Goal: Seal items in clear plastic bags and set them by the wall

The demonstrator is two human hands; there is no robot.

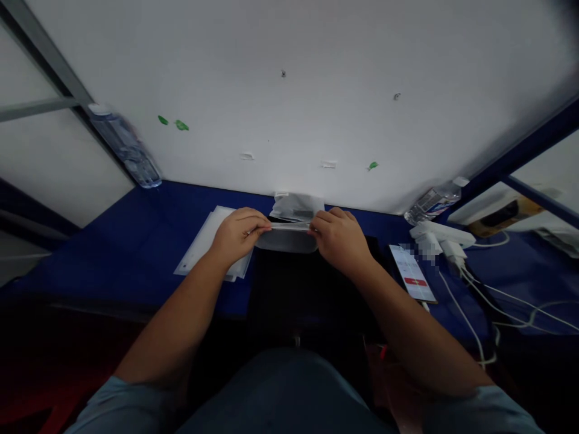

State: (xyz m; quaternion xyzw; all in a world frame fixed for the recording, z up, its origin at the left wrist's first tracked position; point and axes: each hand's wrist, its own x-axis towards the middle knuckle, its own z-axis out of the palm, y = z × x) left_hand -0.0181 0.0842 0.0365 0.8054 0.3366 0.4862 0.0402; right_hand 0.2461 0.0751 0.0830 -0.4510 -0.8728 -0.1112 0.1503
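My left hand (243, 234) pinches one end of a translucent plastic bag (286, 242), fingers closed on its upper edge. At the opposite end, my right hand (337, 236) grips the same edge, so the bag is stretched between the two hands. Its lower part hangs over a dark, flat black surface (312, 289) whose kind I cannot make out. Just beyond the hands, another crinkled clear plastic packet (296, 206) leans at the wall. A stack of whitish translucent sheets or bags (199, 244) lies beside and partly under my left hand.
A phone (412, 274) with a lit screen lies to the right, near a white power strip (443, 232) with plugged-in chargers and trailing cables. One plastic bottle (436, 201) stands at the right, another bottle (126, 147) at the far left. A white wall (289, 114) closes off the blue desk (122, 241).
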